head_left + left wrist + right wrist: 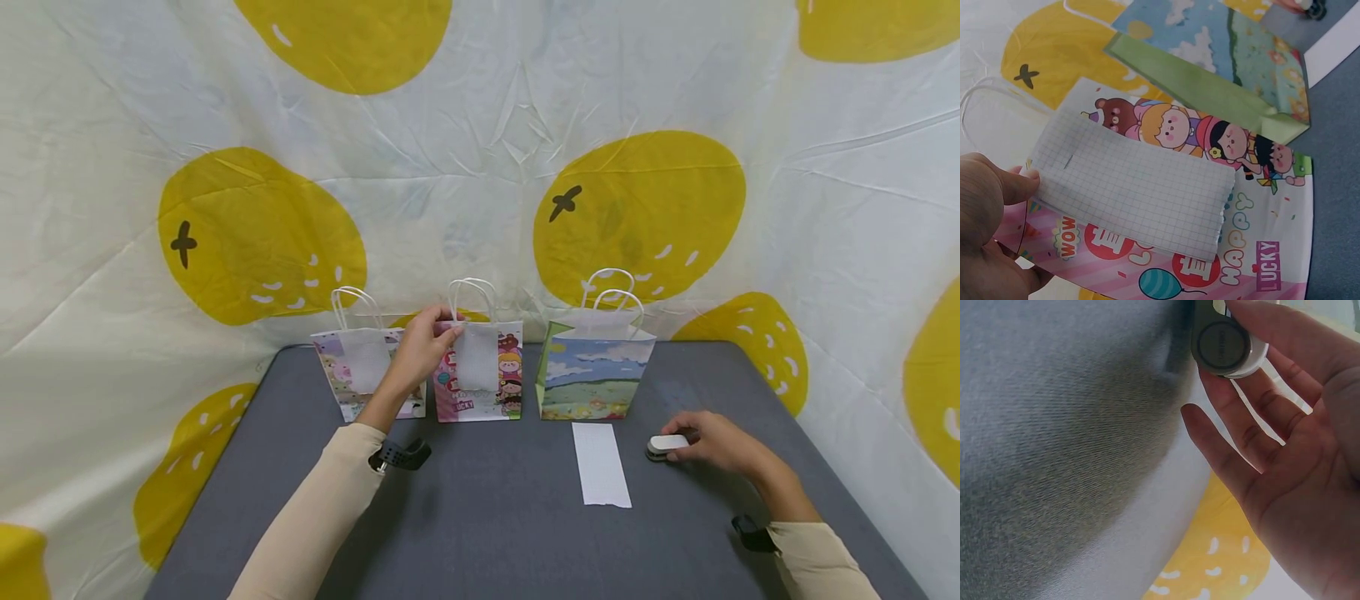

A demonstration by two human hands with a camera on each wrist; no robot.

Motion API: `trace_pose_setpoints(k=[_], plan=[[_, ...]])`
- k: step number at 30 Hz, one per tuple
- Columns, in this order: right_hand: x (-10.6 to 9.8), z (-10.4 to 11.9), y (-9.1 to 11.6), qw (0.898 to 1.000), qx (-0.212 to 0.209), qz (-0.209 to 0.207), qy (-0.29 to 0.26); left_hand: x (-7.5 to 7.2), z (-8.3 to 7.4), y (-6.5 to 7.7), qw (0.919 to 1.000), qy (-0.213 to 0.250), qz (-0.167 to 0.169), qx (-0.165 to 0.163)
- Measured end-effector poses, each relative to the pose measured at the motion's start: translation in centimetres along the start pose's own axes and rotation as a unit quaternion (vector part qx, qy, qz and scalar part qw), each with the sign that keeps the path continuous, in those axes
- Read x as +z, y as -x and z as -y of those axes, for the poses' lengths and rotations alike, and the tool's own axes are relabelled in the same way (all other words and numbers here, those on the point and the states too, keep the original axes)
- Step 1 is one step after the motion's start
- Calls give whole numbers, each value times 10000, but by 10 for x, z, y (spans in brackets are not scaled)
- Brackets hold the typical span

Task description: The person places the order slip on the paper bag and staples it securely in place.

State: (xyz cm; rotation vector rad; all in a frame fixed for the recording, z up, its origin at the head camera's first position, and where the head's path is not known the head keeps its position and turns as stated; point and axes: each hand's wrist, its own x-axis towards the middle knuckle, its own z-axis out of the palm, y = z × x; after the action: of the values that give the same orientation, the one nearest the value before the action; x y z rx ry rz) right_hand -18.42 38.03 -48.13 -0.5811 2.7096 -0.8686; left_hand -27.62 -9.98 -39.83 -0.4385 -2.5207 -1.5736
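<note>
My left hand (422,343) pinches the top edge of the pink cartoon paper bag (510,398), thumb in front and fingers behind. A strip of grid paper (1141,181) lies flat on that bag's front, with one staple showing near its upper end. My right hand (712,442) holds a small white and grey stapler (667,446) between thumb and fingers, low over the table at the right. From beneath, the right wrist view shows the stapler's rounded grey base (1222,345), while its other end runs out of frame.
Left of the pink bag stands another paper bag (347,398) with a paper strip (365,360) on its front. On the right is a blue-and-green landscape bag (596,375), a loose paper strip (602,467) before it on the grey table (495,517). A lemon-print cloth (465,133) hangs behind.
</note>
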Motion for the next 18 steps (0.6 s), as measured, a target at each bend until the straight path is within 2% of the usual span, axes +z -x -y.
trace_pose_setpoints(k=[5, 9, 14, 18], plan=[[1, -2, 3, 9999, -83, -39, 44, -1, -2, 1, 9999, 140, -15, -10], [0, 1, 3, 10000, 57, 37, -21, -3, -3, 2, 9999, 136, -42, 33], [-5, 13, 0, 9996, 202, 168, -131, -4, -6, 2, 9999, 83, -88, 86], [-9, 28, -2, 9998, 178, 62, -104, -5, -8, 2, 9999, 55, -113, 105]])
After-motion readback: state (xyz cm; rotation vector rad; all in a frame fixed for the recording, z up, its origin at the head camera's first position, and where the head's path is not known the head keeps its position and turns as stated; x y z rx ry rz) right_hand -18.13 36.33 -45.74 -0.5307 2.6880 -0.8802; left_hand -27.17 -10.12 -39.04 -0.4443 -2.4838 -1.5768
